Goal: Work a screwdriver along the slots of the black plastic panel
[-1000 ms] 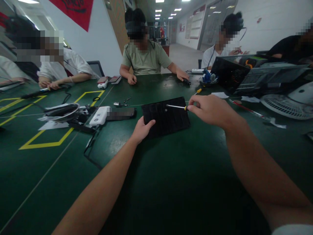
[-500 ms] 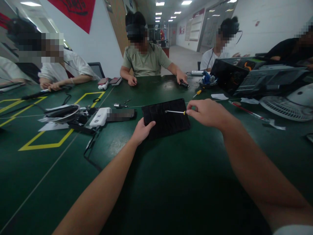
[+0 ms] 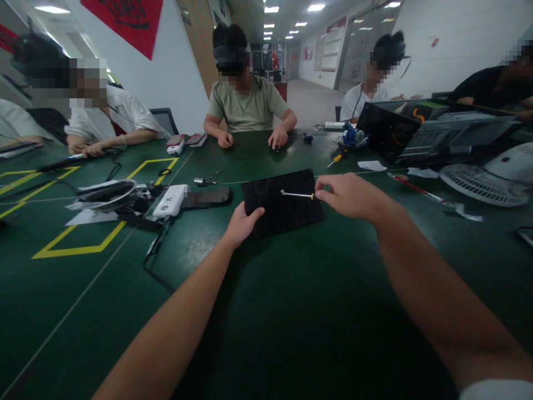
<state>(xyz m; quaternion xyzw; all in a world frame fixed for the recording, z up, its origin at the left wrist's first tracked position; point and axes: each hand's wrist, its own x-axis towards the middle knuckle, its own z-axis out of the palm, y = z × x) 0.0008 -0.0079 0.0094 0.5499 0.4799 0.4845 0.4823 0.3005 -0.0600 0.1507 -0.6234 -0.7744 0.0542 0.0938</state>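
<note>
My left hand (image 3: 242, 223) grips the left edge of a flat black rectangular piece (image 3: 287, 208) with a creased, leather-like surface, thumb on top and fingers behind it. The piece is tilted up toward me. Over its right side my right hand (image 3: 347, 195) pinches the yellow handle end of a thin screwdriver (image 3: 298, 195), mostly hidden by the fingers. The metal shaft points left, and its tip is at a small round metallic spot (image 3: 283, 192) on the black piece. Whether the tip sits in that spot I cannot tell.
Left lie a white device (image 3: 170, 201), a dark flat case (image 3: 207, 198), small metal parts (image 3: 202, 181) and a cable-strewn pile (image 3: 112, 194). Right are a yellow screwdriver (image 3: 334, 160), a white fan (image 3: 485, 183) and a computer case (image 3: 449, 133). A co-worker (image 3: 250, 105) sits opposite.
My right hand and the screwdriver have shifted very slightly left; my left hand stays put. Opposite, the co-worker's hand has moved left across the table, leaving a small dark-blue object behind.
</note>
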